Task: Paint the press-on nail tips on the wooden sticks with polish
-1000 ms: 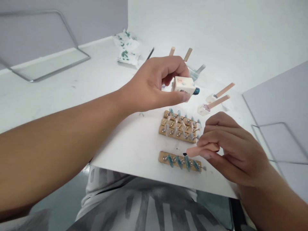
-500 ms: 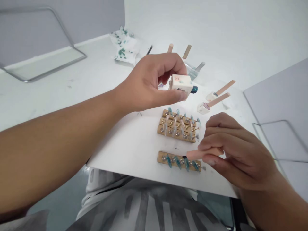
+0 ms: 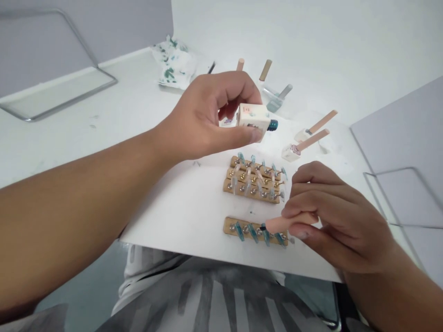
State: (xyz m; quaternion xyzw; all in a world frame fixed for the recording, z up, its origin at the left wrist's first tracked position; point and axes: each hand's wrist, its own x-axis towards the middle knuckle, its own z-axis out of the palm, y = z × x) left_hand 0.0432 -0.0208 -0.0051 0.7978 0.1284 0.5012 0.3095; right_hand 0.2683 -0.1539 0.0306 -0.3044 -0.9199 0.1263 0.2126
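My left hand [image 3: 221,115] grips a white nail polish bottle [image 3: 253,115] tilted on its side, its teal-stained neck facing right. Between the thumb and fingers of my right hand [image 3: 332,216] is a nail polish brush [image 3: 282,224] with a peach-coloured handle. The brush's dark tip is over the nearest wooden strip [image 3: 228,225], by the teal nail tips [image 3: 252,233] mounted along it; whether it touches one I cannot tell. Farther back, wooden strips [image 3: 226,186] lie side by side, bearing pale and bluish nail tips on metal holders.
Two white polish bottles [image 3: 290,152] with peach caps lie tilted at the right. Behind my left hand are a clear container [image 3: 275,101], more capped handles [image 3: 266,70] and a teal-stained tissue [image 3: 176,64]. Metal frames [image 3: 107,76] stand at both sides of the white table [image 3: 166,221].
The whole view has shifted slightly, so things appear a little farther left. Both hands keep their grips, and the brush stays over the nearest strip.
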